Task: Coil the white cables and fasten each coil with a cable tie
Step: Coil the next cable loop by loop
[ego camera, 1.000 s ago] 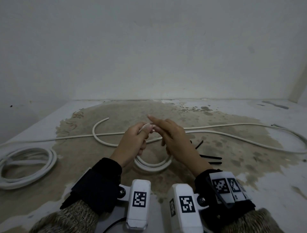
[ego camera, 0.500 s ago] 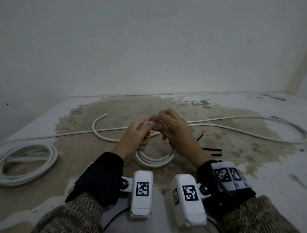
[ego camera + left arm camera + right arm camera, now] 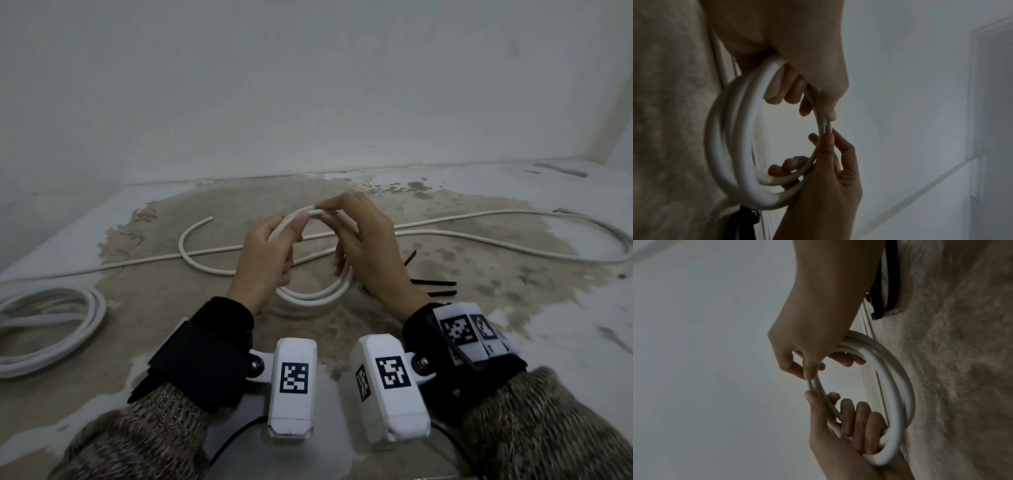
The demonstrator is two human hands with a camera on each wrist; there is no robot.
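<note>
Both hands held a small round coil of white plastic-sheathed cable (image 3: 313, 294) upright above the stained, patchy concrete floor (image 3: 171, 308). The left hand (image 3: 265, 260) had its fingers curled through the ring and its thumb pressed on the top strands; the left wrist view showed the fingers hooked inside the loop (image 3: 748, 146). The right hand (image 3: 368, 246) pinched the top of the same coil between thumb and forefinger, right against the left thumb, with its other fingers curled round the strands at the coil's 3 o'clock side; the right wrist view showed that grip on the ring (image 3: 890, 402). The coil's bottom arc hung close over the floor, though touch could not be told.

From the coil, a loose run of white cable (image 3: 479, 236) trailed out toward 2 o'clock and looped back, and another length (image 3: 191, 263) curved away at 10 o'clock. Several thin black plastic cable ties (image 3: 433, 284) lay on the floor at 3 o'clock, just beside the right hand. A larger finished-looking coil of white cable (image 3: 51, 329) lay flat at 9 o'clock, well apart from the hands
</note>
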